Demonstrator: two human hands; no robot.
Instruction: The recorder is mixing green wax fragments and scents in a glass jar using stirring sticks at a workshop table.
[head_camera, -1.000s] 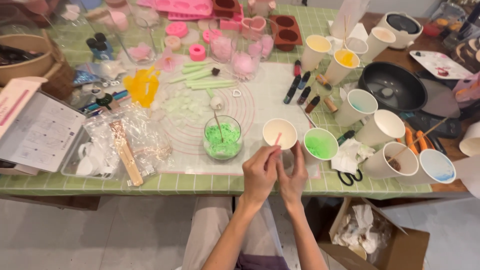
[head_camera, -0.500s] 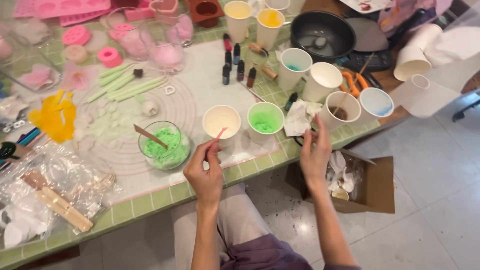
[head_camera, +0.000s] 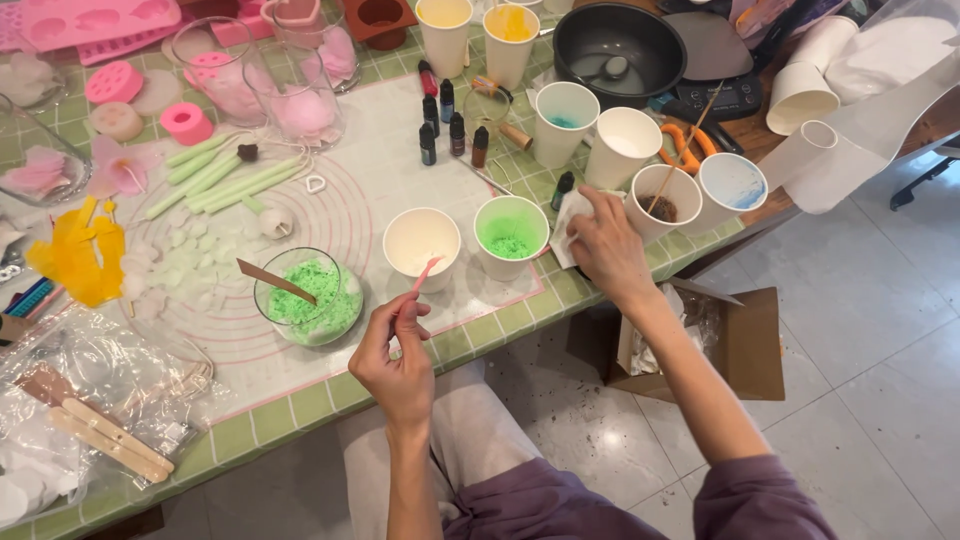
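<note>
Green-tiled table (head_camera: 300, 405) over a pale floor, crowded with cups and moulds. Left hand (head_camera: 398, 350) pinched shut around a thin pink stick (head_camera: 424, 274), tip angled up to the rim of a white paper cup (head_camera: 421, 243). Right hand (head_camera: 605, 245) pressed flat on a crumpled white tissue (head_camera: 566, 212), fingers curled loosely over it; full grip unclear. Just between the two hands, a second paper cup holding green flakes (head_camera: 511, 235). Left of the white cup, a glass bowl of green flakes (head_camera: 308, 297) with a wooden stick (head_camera: 275, 281) leaning in it, all on a white mat with pink rings (head_camera: 370, 190). Beyond, small dark dye bottles (head_camera: 450, 125), pale green sticks (head_camera: 225, 180), pink moulds (head_camera: 95, 20) and a black pot (head_camera: 618, 45). Below the table edge, an open cardboard box (head_camera: 745, 340) on the floor.
</note>
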